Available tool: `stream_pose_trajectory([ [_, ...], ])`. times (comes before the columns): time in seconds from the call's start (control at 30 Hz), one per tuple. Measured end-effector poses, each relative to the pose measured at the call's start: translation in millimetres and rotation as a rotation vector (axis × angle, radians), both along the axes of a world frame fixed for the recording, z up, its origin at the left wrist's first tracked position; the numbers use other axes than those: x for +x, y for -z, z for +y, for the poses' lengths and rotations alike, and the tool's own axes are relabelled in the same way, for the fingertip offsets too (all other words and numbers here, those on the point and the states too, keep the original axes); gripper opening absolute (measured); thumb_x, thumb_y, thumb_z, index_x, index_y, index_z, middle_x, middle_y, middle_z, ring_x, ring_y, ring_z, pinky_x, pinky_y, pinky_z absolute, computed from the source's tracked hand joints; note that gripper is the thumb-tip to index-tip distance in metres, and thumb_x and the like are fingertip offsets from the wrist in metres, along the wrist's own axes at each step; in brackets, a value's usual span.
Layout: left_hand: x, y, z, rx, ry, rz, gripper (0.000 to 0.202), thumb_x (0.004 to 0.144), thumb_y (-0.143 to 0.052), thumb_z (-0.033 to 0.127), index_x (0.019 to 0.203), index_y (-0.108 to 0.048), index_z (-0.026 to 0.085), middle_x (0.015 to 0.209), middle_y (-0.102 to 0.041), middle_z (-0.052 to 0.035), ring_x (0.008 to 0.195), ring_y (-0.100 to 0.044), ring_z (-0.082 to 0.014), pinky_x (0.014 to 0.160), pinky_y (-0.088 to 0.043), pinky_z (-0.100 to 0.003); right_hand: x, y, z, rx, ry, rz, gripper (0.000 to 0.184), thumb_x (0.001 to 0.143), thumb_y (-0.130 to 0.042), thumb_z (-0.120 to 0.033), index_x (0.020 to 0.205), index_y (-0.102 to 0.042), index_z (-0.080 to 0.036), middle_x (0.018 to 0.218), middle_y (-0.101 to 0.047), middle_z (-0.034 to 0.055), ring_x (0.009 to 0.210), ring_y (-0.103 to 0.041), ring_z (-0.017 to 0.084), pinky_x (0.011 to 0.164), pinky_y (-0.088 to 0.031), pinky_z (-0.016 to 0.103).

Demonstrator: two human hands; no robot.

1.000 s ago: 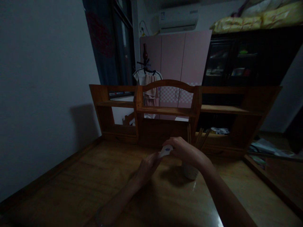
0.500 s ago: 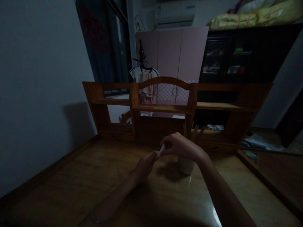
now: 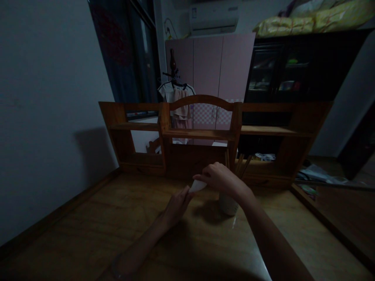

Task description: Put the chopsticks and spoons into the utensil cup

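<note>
Above the wooden desk, my hands meet at a small white piece (image 3: pixel 198 186), thin and tapered; the dim light hides what it is made of. My right hand (image 3: pixel 218 177) is closed, pinching its upper right end between thumb and fingers. Its lower left end is in the closed fingers of my left hand (image 3: pixel 177 203). Just behind my right wrist stands a pale round holder (image 3: pixel 228 205) with several thin wooden sticks (image 3: pixel 240 166) upright in it. My right hand and forearm cover part of that holder.
A wooden shelf unit (image 3: pixel 197 134) runs along the back of the desk (image 3: pixel 125 212). On the left is a wall (image 3: pixel 52 117). A raised edge (image 3: pixel 331 226) borders the desk's right side. Beyond stand a pink wardrobe (image 3: pixel 206 66) and a dark cabinet (image 3: pixel 307 70).
The white piece has turned and now shows a broader face. My right hand has shifted slightly left and rolled over; my left hand keeps nearly the same place. The view has shifted slightly.
</note>
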State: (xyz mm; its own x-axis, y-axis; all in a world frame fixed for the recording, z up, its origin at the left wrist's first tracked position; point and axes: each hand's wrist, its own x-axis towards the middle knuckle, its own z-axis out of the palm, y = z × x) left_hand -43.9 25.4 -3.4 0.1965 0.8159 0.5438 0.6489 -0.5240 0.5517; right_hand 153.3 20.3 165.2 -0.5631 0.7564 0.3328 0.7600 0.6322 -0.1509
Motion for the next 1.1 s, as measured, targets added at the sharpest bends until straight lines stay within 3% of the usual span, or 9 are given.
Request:
stream_pose_trajectory([
  [0.17, 0, 0.9, 0, 0.065, -0.005, 0.007, 0.029, 0.096, -0.04, 0.04, 0.108, -0.056, 0.018, 0.086, -0.066, -0.0051, 0.075, -0.062, -0.0181, 0.063, -0.044, -0.025, -3, 1.6, 0, 0.062, 0.012, -0.068, 0.055, 0.093, -0.041, -0.06, 0.074, -0.073, -0.02, 0.07, -0.07, 0.0081, 0.067, -0.065, 0.02, 0.055, -0.033, 0.027],
  [0.43, 6, -15.0, -7, -0.003, 0.018, 0.069, 0.031, 0.099, -0.034, 0.038, 0.092, -0.057, 0.018, 0.082, -0.065, -0.0048, 0.068, -0.061, -0.0172, 0.059, -0.041, -0.024, -8, 6.3, 6, 0.049, 0.054, -0.119, 0.057, 0.093, -0.039, -0.061, 0.077, -0.073, -0.018, 0.075, -0.071, 0.0108, 0.07, -0.067, 0.022, 0.058, -0.038, 0.028],
  [0.67, 4, -14.3, -8, -0.007, -0.014, 0.074, 0.038, 0.1, -0.03, 0.038, 0.09, -0.059, 0.017, 0.067, -0.061, -0.0015, 0.055, -0.055, -0.0145, 0.05, -0.032, -0.023, -6, 7.3, 4, 0.008, 0.051, -0.052, 0.057, 0.096, -0.035, -0.059, 0.077, -0.071, -0.018, 0.077, -0.071, 0.01, 0.076, -0.068, 0.023, 0.058, -0.037, 0.027],
  [0.9, 3, -10.5, -7, -0.017, -0.014, 0.044, 0.037, 0.1, -0.029, 0.037, 0.095, -0.06, 0.017, 0.06, -0.058, 0.0004, 0.05, -0.054, -0.0137, 0.048, -0.031, -0.022, -1, 7.0, 4, -0.068, -0.018, 0.032, 0.052, 0.093, -0.042, -0.058, 0.075, -0.069, -0.018, 0.074, -0.07, 0.0079, 0.066, -0.065, 0.017, 0.053, -0.032, 0.025],
  [1.1, 3, -10.2, -7, -0.039, 0.023, 0.091, 0.034, 0.099, -0.034, 0.038, 0.1, -0.06, 0.016, 0.063, -0.06, -0.0002, 0.05, -0.053, -0.0135, 0.047, -0.031, -0.022, 1, 5.9, 4, -0.117, -0.053, 0.004, 0.033, 0.091, -0.053, -0.044, 0.08, -0.071, -0.018, 0.077, -0.071, 0.0071, 0.066, -0.064, 0.016, 0.052, -0.032, 0.024],
])
